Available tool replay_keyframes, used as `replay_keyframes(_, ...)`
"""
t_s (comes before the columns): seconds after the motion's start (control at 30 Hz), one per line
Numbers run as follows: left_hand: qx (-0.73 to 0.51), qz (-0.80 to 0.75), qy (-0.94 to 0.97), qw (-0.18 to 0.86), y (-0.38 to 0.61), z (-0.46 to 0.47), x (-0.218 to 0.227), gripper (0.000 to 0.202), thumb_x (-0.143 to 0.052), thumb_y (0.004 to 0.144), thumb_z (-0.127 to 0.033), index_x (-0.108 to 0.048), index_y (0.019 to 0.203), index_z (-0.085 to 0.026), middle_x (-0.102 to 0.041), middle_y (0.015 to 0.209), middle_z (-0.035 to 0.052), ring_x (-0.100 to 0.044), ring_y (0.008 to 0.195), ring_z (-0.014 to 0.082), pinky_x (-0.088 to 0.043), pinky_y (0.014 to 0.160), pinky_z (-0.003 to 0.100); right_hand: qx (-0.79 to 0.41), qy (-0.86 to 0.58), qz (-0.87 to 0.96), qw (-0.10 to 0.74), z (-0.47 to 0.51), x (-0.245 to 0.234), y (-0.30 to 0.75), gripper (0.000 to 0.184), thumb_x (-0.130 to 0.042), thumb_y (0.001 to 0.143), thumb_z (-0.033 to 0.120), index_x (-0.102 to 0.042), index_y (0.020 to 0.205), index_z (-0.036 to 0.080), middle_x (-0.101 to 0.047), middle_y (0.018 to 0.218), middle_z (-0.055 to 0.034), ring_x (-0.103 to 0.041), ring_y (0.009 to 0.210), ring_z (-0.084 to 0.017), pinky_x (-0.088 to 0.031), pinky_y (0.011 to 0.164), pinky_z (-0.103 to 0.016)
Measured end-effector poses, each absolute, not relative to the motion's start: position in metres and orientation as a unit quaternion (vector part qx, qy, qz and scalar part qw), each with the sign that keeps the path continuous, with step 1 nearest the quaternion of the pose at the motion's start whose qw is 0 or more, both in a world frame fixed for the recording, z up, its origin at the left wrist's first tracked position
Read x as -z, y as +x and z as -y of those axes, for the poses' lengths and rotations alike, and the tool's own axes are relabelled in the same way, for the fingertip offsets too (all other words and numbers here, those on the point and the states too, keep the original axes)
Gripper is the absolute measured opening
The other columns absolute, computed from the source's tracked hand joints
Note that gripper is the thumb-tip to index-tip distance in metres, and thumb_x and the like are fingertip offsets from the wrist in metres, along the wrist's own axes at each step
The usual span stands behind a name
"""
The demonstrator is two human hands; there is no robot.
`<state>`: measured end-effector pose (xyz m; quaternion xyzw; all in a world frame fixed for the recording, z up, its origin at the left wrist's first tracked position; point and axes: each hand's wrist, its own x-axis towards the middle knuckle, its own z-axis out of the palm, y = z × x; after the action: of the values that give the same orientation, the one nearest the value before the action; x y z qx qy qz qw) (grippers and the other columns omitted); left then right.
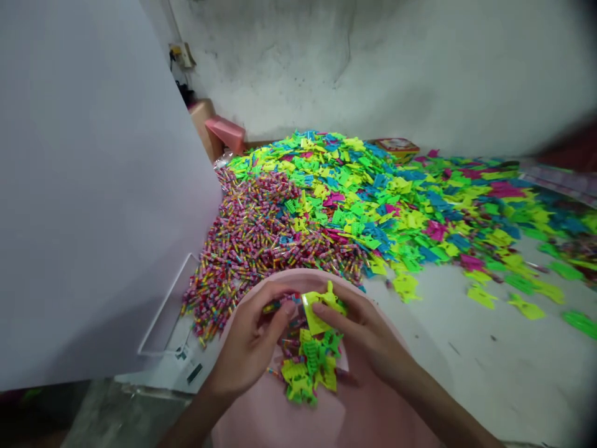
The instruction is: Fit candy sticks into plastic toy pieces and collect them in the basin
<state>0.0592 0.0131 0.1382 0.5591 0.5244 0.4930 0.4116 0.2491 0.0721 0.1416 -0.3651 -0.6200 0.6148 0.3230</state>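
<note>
My left hand is curled over a pink basin, with its thumb and fingers closed on a small multicoloured stick. Opposite it, my right hand pinches a flat bright-yellow plastic piece with cut-out shapes. The two hands are close together, and the yellow piece comes near the left fingertips. Below them in the basin lie green and yellow plastic pieces along with several more small sticks.
Behind the basin spreads a heap of small multicoloured sticks. A larger pile of green, yellow, blue and pink plastic pieces reaches along the wall. A large white panel stands on the left. Loose pieces lie at right on the white surface.
</note>
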Motion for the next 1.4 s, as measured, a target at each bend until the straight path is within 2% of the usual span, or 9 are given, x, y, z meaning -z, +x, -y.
replay_keyframes(0.23,-0.497,-0.533,0.533,0.430,0.062,-0.013,-0.135,0.032,-0.051,0.102,-0.041,-0.071,0.093,-0.018,-0.056,0.069,-0.0030,-0.052,0.061,0.0083,-0.043,0.055,0.018,-0.602,-0.368,0.636,0.312,-0.068,-0.135,0.248,0.025,-0.064,0.093,0.046,-0.061,0.086,0.022,-0.062,0.084,-0.0015,-0.059,0.079,-0.020,-0.047,0.070,-0.031)
replay_keyframes(0.4,-0.468,-0.544,0.600,0.354,0.059,-0.014,-0.140,0.026,-0.054,0.101,-0.035,-0.075,0.100,-0.020,-0.056,0.060,-0.0046,-0.053,0.054,0.0076,-0.041,0.051,0.017,-0.559,-0.371,0.673,0.312,-0.067,-0.131,0.250,0.020,-0.061,0.096,0.038,-0.056,0.083,0.023,-0.063,0.087,-0.0010,-0.058,0.081,-0.019,-0.046,0.074,-0.031)
replay_keyframes(0.6,-0.475,-0.504,0.700,0.175,0.054,-0.013,-0.134,0.019,-0.062,0.094,-0.018,-0.076,0.107,-0.020,-0.080,0.100,0.0041,-0.076,0.092,0.0162,-0.056,0.083,0.020,-0.502,-0.397,0.692,0.335,-0.060,-0.134,0.249,0.026,-0.062,0.095,0.039,-0.053,0.077,0.023,-0.057,0.076,0.0007,-0.054,0.072,-0.018,-0.044,0.067,-0.028)
replay_keyframes(0.7,-0.467,-0.504,0.707,0.168,0.052,-0.008,-0.124,0.019,-0.061,0.096,-0.019,-0.076,0.107,-0.021,-0.081,0.096,0.0040,-0.076,0.085,0.0157,-0.057,0.077,0.019,-0.560,-0.387,0.654,0.331,-0.054,-0.131,0.244,0.026,-0.060,0.095,0.042,-0.054,0.079,0.023,-0.054,0.069,0.0030,-0.052,0.060,-0.015,-0.042,0.055,-0.025)
replay_keyframes(0.87,-0.411,-0.532,0.722,0.163,0.044,-0.006,-0.110,0.020,-0.056,0.100,-0.026,-0.074,0.106,-0.021,-0.080,0.093,0.0042,-0.076,0.083,0.0171,-0.058,0.075,0.024,-0.556,-0.389,0.652,0.337,-0.051,-0.122,0.236,0.028,-0.060,0.095,0.042,-0.052,0.076,0.022,-0.054,0.069,0.0032,-0.052,0.061,-0.014,-0.041,0.056,-0.025)
replay_keyframes(1.0,-0.301,-0.557,0.774,0.003,0.047,-0.009,-0.114,0.028,-0.043,0.103,-0.023,-0.067,0.117,-0.018,-0.076,0.104,0.0090,-0.072,0.095,0.0229,-0.056,0.084,0.034,-0.540,-0.411,0.647,0.348,-0.056,-0.115,0.230,0.030,-0.060,0.095,0.044,-0.052,0.076,0.022,-0.054,0.070,0.0034,-0.049,0.063,-0.014,-0.040,0.058,-0.025)
replay_keyframes(1.13,-0.231,-0.572,0.769,-0.166,0.063,-0.005,-0.118,0.054,-0.055,0.096,-0.047,-0.058,0.129,-0.004,-0.071,0.111,0.0183,-0.065,0.102,0.0332,-0.051,0.088,0.045,-0.548,-0.424,0.630,0.352,-0.058,-0.116,0.229,0.028,-0.061,0.095,0.046,-0.057,0.081,0.022,-0.057,0.076,0.0020,-0.051,0.069,-0.015,-0.043,0.062,-0.025)
replay_keyframes(1.23,-0.226,-0.573,0.767,-0.181,0.071,-0.003,-0.114,0.068,-0.060,0.089,-0.061,-0.058,0.124,-0.003,-0.069,0.108,0.0187,-0.063,0.101,0.0344,-0.048,0.088,0.045,-0.538,-0.444,0.615,0.366,-0.054,-0.119,0.230,0.028,-0.062,0.092,0.045,-0.056,0.079,0.021,-0.056,0.075,0.0010,-0.051,0.071,-0.016,-0.043,0.063,-0.026)
replay_keyframes(1.4,-0.262,-0.546,0.779,-0.164,0.065,-0.007,-0.104,0.065,-0.062,0.087,-0.062,-0.059,0.118,-0.005,-0.067,0.103,0.0175,-0.061,0.098,0.0322,-0.047,0.086,0.042,-0.550,-0.467,0.596,0.352,-0.049,-0.120,0.228,0.031,-0.061,0.088,0.050,-0.055,0.078,0.021,-0.056,0.075,0.0004,-0.053,0.071,-0.017,-0.044,0.066,-0.028)
